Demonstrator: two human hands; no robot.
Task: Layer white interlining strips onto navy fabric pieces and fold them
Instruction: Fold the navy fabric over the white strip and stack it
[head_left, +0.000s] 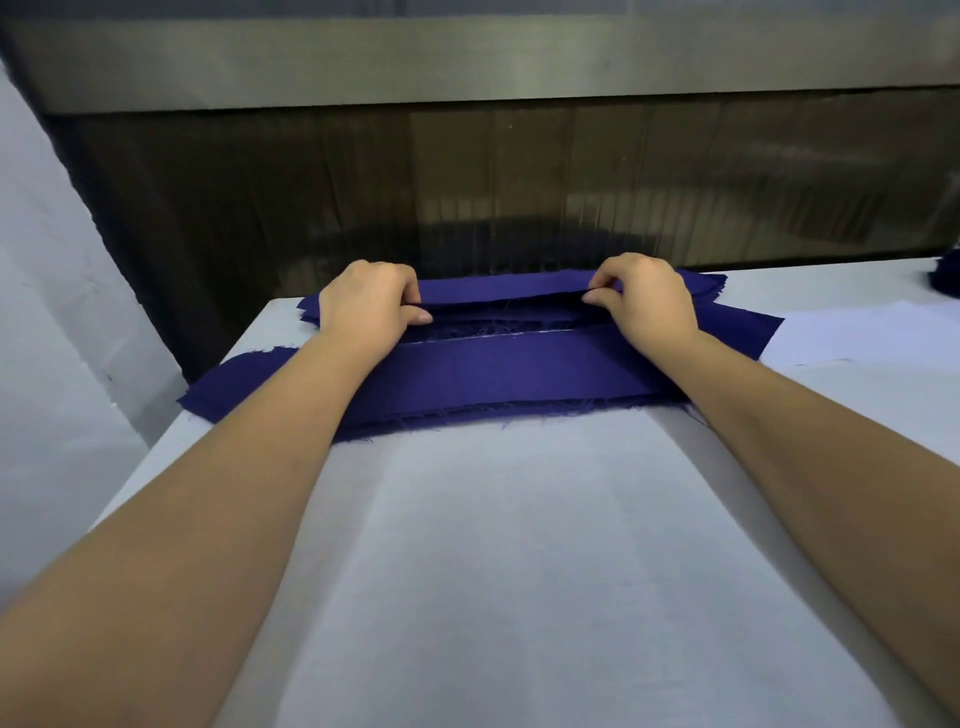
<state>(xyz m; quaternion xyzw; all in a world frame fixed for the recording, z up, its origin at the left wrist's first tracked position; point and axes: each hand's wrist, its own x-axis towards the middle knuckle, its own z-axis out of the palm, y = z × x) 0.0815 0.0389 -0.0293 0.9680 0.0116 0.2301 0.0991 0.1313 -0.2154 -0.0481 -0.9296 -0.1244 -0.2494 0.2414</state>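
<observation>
While the white-covered worktop (519, 545) takes up most of the view, a wide dark panel (519, 182) rises behind its far edge, topped by a dull metal band (467, 57). Across the far part of the worktop the navy fabric pieces lie in two long piles, side by side, running left to right. The near navy pile (493, 371) lies flat with its frayed front edge toward the person, and both forearms cross above it. The far navy pile (498, 288) sits just beyond, close to the worktop's back edge. Its top layer is raised along the near side, so a dark gap shows beneath. To the right of the piles a pale sheet (852, 332) lies flat. The left hand (366, 309) has its grip pinching that raised edge near the left end, between thumb and curled fingers. The right hand (647, 301) pinches the same edge near the right end. Between the piles runs a thin white line (519, 334), perhaps an interlining strip's edge, but it is too slim to be sure. At the right border a small navy shape (946, 275) is cut off.
</observation>
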